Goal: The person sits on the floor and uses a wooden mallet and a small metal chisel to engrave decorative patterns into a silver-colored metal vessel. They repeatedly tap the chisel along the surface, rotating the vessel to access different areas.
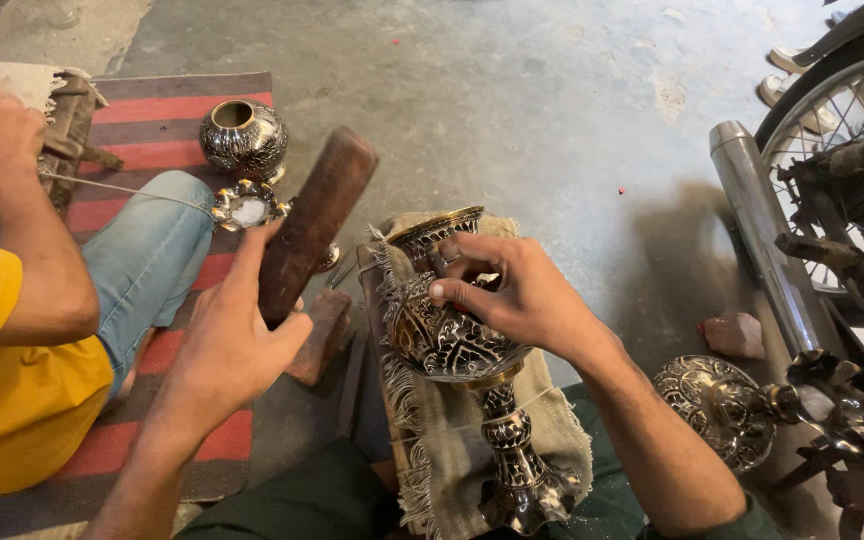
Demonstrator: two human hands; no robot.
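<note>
The left hand (pixel 237 335) is closed around a wooden mallet (pixel 310 225) at nine o'clock; the right hand (pixel 512 295) pinches the rim of an engraved metal goblet (pixel 452 345) lying on a fringed cloth (pixel 552 420).

An engraved brass goblet (pixel 452 335) is lying tilted on fringed cloth, while a brown wooden mallet (pixel 310 226) is angling upward beside it.

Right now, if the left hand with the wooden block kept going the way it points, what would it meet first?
Probably the small flower-shaped metal piece just beyond the wooden block held by the left hand, then the round engraved pot; depth is unclear.
</note>
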